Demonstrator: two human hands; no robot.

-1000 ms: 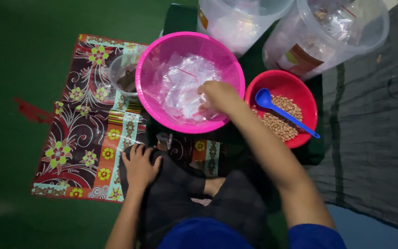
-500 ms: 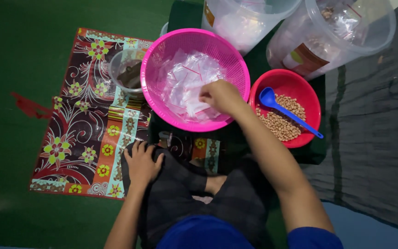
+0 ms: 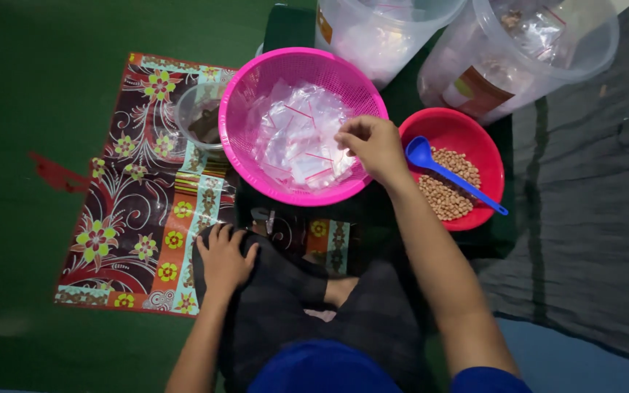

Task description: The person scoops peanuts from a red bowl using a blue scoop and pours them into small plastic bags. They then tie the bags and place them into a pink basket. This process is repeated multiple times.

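Your right hand is over the pink basket, fingers pinched on what looks like one clear zip bag from the pile, hard to be sure. Left hand just rests flat and open on your knee. Nothing's filled yet: the blue scoop sits untouched in the red bowl of peanuts.

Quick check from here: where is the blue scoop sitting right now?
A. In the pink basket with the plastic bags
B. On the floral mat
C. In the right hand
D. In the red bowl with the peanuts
D: the blue scoop lies in the red bowl, head end up near the rim, handle crossing the peanuts and overhanging the far rim, with no hand on it.
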